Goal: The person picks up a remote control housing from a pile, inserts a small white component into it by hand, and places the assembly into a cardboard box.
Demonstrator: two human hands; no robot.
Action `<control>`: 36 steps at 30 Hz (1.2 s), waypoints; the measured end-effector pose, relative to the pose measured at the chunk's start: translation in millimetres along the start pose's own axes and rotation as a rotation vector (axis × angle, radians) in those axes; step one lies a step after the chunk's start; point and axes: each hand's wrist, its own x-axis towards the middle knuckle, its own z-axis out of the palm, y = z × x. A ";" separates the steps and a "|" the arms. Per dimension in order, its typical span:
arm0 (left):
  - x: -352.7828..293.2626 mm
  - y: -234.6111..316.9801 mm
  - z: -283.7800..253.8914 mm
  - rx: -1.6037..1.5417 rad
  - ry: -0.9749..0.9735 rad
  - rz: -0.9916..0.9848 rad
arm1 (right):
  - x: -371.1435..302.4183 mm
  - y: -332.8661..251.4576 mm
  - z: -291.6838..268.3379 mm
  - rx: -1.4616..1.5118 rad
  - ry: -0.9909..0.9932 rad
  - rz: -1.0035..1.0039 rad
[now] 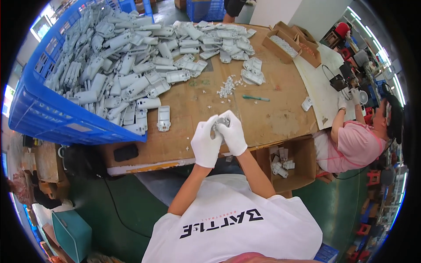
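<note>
White gloves cover both of my hands, which meet over the table's near edge. My left hand [205, 143] and my right hand [234, 134] are closed around a small grey plastic housing [221, 121], with the thumbs over it. Much of that piece is hidden by the fingers. Left of my hands, a single pale grey housing [163, 118] lies on the cardboard-covered table [280, 115]. Beyond them is a loose heap of tiny white plastic parts [226, 87], with a green pen [255, 98] to its right.
A blue crate [79, 119] at left spills a big pile of grey housings [131, 65] across the table. Boxes of small parts [283, 45] stand far right. A carton [302, 166] holding housings sits below the front edge. A co-worker in pink [357, 147] works at right.
</note>
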 end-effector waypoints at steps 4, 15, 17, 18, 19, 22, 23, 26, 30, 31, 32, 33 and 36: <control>-2.6 1.0 2.5 0.026 -0.041 -0.032 | 0.8 6.8 -5.5 0.029 -0.038 0.010; 19.9 -15.0 20.4 -0.124 -0.215 -0.168 | -42.8 -0.3 -27.9 -0.837 0.059 -0.530; 19.1 -12.7 30.2 -0.081 -0.292 -0.146 | -44.9 3.5 -32.5 -0.790 0.093 -0.394; 18.3 -14.1 37.6 -0.087 -0.310 -0.140 | -43.2 5.2 -41.2 -0.796 0.111 -0.385; 17.5 -14.9 44.0 -0.298 -0.405 -0.229 | -41.0 8.9 -51.3 -0.798 0.094 -0.359; 18.9 3.6 46.9 -0.648 -0.580 -0.421 | -33.0 10.8 -79.9 -0.812 0.180 -0.324; 17.7 5.5 46.3 -0.594 -0.576 -0.341 | -27.1 14.0 -95.5 -0.845 0.231 -0.324; 22.0 -10.5 27.6 -0.301 -0.365 -0.109 | 9.1 4.7 -168.4 -0.953 0.506 -0.346; 40.4 -64.3 -27.6 0.494 0.012 0.099 | 45.3 5.5 -284.5 -1.576 0.900 -0.244; 39.8 -72.8 -37.5 0.651 0.057 0.066 | 46.0 11.0 -311.5 -1.755 0.913 -0.281; 39.4 -85.0 -43.7 0.713 0.077 -0.023 | 49.6 18.5 -334.3 -1.680 0.868 -0.026; 38.1 -92.8 -49.0 0.732 0.075 -0.044 | 51.7 21.2 -339.1 -1.658 0.915 -0.059; 29.3 -108.4 -59.4 0.724 0.060 -0.109 | 63.0 39.6 -346.7 -1.631 0.940 0.207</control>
